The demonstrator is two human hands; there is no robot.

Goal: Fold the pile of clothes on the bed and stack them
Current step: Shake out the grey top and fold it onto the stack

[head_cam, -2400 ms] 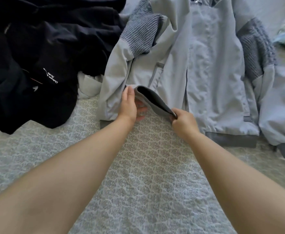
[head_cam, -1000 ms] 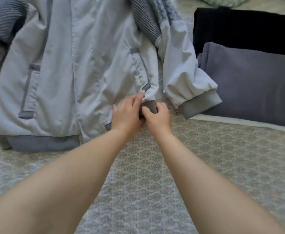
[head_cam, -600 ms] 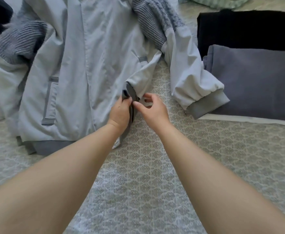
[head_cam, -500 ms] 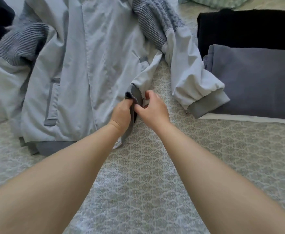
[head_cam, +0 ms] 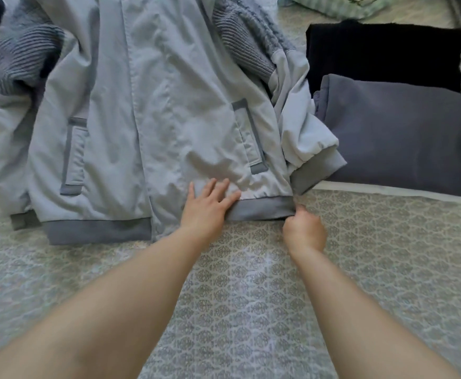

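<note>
While our right hand (head_cam: 304, 231) pinches the corner of the grey ribbed hem (head_cam: 262, 208), our left hand (head_cam: 208, 205) presses flat on the pale blue zip jacket (head_cam: 152, 105) spread across the patterned bed (head_cam: 251, 296). We judge it is being smoothed; sleeves fold inward next.

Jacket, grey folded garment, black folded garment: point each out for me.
jacket (head_cam: 169, 105), head view, on its light front panel.
grey folded garment (head_cam: 399, 138), head view, on the middle of its top face.
black folded garment (head_cam: 382, 53), head view, on its flat top, behind the grey one.
</note>
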